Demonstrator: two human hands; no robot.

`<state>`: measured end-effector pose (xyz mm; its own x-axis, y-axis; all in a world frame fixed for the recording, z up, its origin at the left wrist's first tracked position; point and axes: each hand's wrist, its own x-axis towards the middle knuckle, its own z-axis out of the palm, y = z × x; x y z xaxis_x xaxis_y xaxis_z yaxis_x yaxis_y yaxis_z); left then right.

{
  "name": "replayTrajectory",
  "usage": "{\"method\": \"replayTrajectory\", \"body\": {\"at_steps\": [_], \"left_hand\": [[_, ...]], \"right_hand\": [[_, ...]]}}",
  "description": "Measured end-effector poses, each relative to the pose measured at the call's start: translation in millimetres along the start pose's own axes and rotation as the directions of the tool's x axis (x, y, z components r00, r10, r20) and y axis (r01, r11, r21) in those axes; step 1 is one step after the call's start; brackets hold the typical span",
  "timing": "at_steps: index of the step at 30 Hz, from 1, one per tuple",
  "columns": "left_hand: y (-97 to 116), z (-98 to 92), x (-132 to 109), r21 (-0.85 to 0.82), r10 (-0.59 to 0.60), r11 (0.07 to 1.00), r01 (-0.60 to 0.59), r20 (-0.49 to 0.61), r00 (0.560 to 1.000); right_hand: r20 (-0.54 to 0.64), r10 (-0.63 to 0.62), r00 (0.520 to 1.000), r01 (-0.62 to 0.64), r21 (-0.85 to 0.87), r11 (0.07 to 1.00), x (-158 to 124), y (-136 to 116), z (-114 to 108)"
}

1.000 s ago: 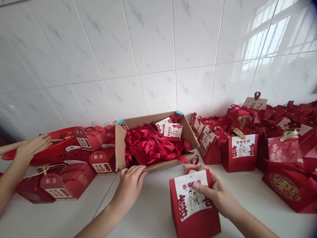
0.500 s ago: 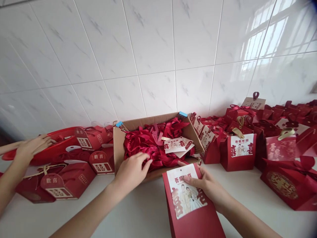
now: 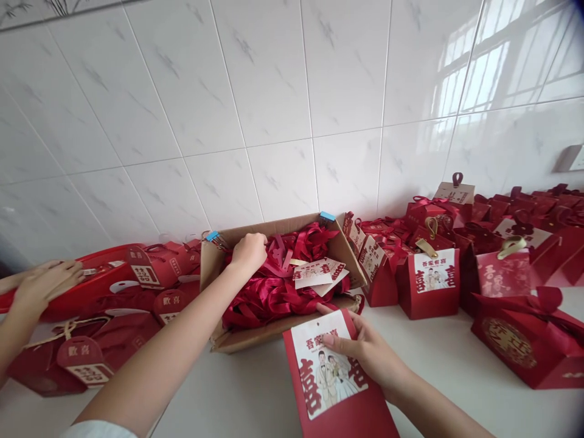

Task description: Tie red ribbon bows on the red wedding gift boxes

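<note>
My right hand point(image 3: 378, 356) grips a red paper gift box point(image 3: 347, 417) by its upper end. The thumb presses on a white card point(image 3: 329, 368) with a wedding couple and red characters, lying against the box front. Over the left part of an open cardboard box point(image 3: 255, 344), my left hand point(image 3: 250, 252) is closed, fingers curled down among dark red satin ribbons point(image 3: 260, 307). What those fingers pinch is hidden. Several small printed cards point(image 3: 312, 274) lie on the ribbons, and a purplish-pink strip point(image 3: 279, 258) rests close to my left hand.
Another person's hands point(image 3: 48, 283) are at a red plastic tray point(image 3: 103, 289) on the left. Red gift boxes point(image 3: 132, 340) stand left of the carton, and many more point(image 3: 431, 298) crowd the right side. Blue-topped clips point(image 3: 327, 216) sit on the carton's corners, near the tiled wall point(image 3: 278, 182).
My left hand has moved up and away from me, deeper over the carton, and its fingers have closed. My right hand keeps its hold on the gift box. The view has shifted slightly right.
</note>
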<state>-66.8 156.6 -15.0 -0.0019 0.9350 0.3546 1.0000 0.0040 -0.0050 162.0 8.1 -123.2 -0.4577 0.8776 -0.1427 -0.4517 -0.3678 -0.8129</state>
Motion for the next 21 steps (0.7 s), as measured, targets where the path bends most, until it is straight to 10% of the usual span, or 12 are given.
{"method": "replayTrajectory", "body": {"at_steps": [13, 21], "left_hand": [[-1.8, 16.9, 8.5, -0.236, -0.038, 0.972, 0.013, -0.102, 0.994], [-17.5, -1.4, -3.8, -0.661, -0.014, 0.744, -0.095, -0.158, 0.987]], "right_hand": [[0.021, -0.005, 1.0, 0.005, 0.0, 1.0, -1.0, 3.1, 0.2], [0.021, -0.007, 1.0, 0.007, -0.017, 1.0, -0.4, 0.0, 0.8]]}}
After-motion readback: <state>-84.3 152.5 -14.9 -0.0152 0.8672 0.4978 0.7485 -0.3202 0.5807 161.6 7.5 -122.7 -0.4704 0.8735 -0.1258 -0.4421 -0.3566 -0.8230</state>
